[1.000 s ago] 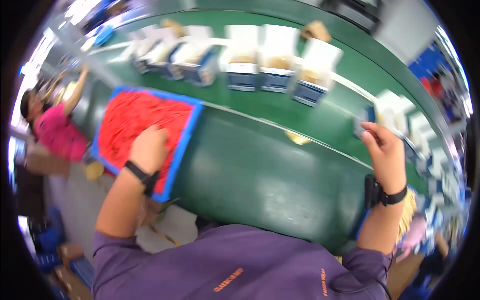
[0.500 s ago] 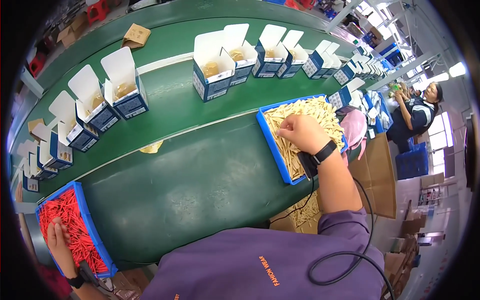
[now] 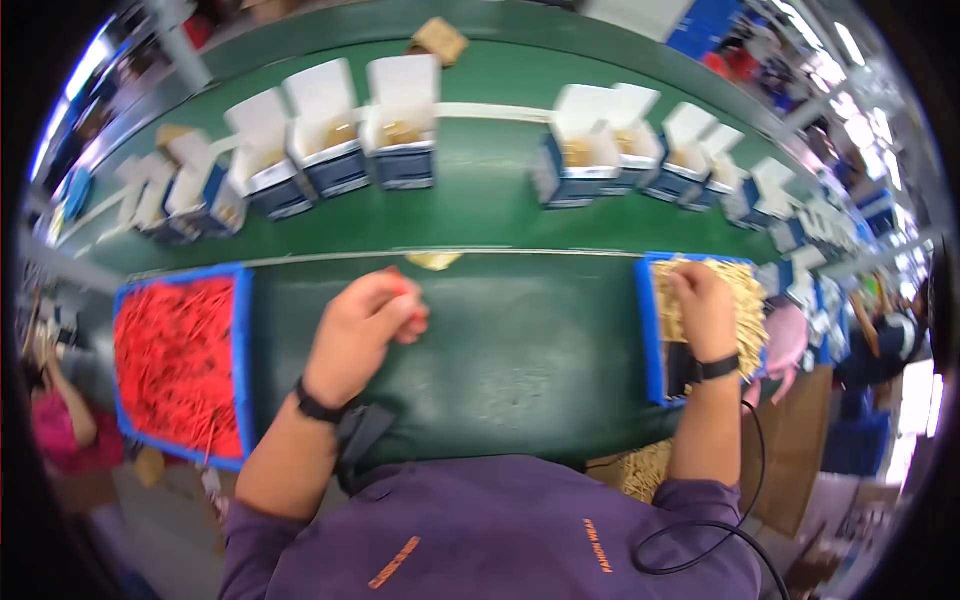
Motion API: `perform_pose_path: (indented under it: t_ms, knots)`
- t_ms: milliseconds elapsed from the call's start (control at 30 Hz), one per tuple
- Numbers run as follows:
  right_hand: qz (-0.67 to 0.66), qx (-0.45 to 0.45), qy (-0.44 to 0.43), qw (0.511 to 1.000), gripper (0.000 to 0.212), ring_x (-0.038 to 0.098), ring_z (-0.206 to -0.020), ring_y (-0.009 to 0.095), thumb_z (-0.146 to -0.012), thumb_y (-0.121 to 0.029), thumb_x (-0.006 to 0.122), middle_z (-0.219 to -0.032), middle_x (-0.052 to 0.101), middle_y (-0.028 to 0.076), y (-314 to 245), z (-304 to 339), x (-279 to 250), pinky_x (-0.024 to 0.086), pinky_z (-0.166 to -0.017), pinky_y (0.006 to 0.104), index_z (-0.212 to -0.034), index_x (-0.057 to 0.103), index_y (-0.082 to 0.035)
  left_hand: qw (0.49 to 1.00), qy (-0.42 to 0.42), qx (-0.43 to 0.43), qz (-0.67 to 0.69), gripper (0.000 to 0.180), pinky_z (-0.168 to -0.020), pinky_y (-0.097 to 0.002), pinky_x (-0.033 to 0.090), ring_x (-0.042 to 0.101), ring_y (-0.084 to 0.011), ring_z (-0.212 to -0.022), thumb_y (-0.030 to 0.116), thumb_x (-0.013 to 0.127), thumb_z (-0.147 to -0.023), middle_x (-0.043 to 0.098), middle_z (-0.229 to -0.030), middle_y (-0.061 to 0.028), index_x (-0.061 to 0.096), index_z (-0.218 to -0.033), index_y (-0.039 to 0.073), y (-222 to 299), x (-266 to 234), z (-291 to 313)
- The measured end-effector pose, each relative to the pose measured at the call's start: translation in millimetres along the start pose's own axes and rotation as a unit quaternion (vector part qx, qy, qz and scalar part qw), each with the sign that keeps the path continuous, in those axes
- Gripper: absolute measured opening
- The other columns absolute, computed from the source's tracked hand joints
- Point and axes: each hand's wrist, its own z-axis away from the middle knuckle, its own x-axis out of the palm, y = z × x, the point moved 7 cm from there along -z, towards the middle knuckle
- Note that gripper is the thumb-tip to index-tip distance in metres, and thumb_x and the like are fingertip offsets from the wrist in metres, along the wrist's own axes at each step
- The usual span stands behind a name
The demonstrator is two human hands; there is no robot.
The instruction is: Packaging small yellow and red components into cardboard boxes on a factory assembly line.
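My left hand (image 3: 362,335) is closed above the dark green work surface (image 3: 500,370), and bits of small red sticks show between its fingers. To its left stands a blue tray (image 3: 242,350) heaped with thin red sticks (image 3: 175,355). My right hand (image 3: 706,308) is over a second blue tray (image 3: 655,345), which holds pale beige sticks (image 3: 748,310). Its fingers are pinched together at the heap; whatever is between them is hidden and blurred. Both wrists wear black bands.
Beyond the trays, open blue-and-white boxes (image 3: 405,165) line a green conveyor belt (image 3: 490,210), with yellowish contents. A brown carton piece (image 3: 438,42) lies behind them. A pink cloth-like item (image 3: 787,340) hangs beside the right tray. A black cable (image 3: 760,450) loops by my right arm. Other people work at both sides.
My left hand has left the red tray and moved right over the work surface, carrying red sticks. My right hand stays at the beige sticks. The view has turned leftward.
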Motion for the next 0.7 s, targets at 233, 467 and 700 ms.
perform_pose_path:
  t_ms: [233, 467, 700]
  knots:
    - [-0.204, -0.174, -0.241, 0.933, 0.007, 0.058, -0.064, 0.015, -0.088, -0.01, 0.072, -0.073, 0.062, 0.006, -125, 52, 80, 0.048, -0.062, 0.0299, -0.086, 0.074, -0.004, 0.986, 0.012, -0.007, 0.164, 0.008, -0.078, -0.0304, 0.055, 0.067, -0.0191, -0.087, 0.009, 0.059, -0.099, 0.069, -0.102, -0.0115, 0.056, -0.104, 0.004, -23, 24, -11]
    - [-0.27, -0.098, -0.316, 0.904, 0.022, 0.057, -0.067, 0.013, -0.078, -0.007, 0.082, -0.074, 0.061, 0.004, -167, 49, 131, 0.048, -0.063, 0.0265, -0.096, 0.07, -0.002, 0.999, -0.012, 0.039, 0.006, 0.008, -0.08, -0.0292, 0.054, 0.065, -0.0151, -0.085, 0.011, 0.055, -0.102, 0.067, -0.097, -0.0074, 0.058, -0.104, 0.004, -33, 29, -17]
    - [-0.385, -0.178, -0.274, 0.863, 0.034, 0.057, -0.069, 0.007, -0.082, -0.005, 0.079, -0.085, 0.063, 0.004, -174, 49, 139, 0.048, -0.064, 0.024, -0.112, 0.065, -0.003, 0.987, -0.115, -0.097, -0.051, 0.014, -0.071, -0.0257, 0.052, 0.059, -0.0088, -0.074, 0.014, 0.054, -0.103, 0.062, -0.087, -0.0017, 0.061, -0.102, 0.002, -55, 47, -10]
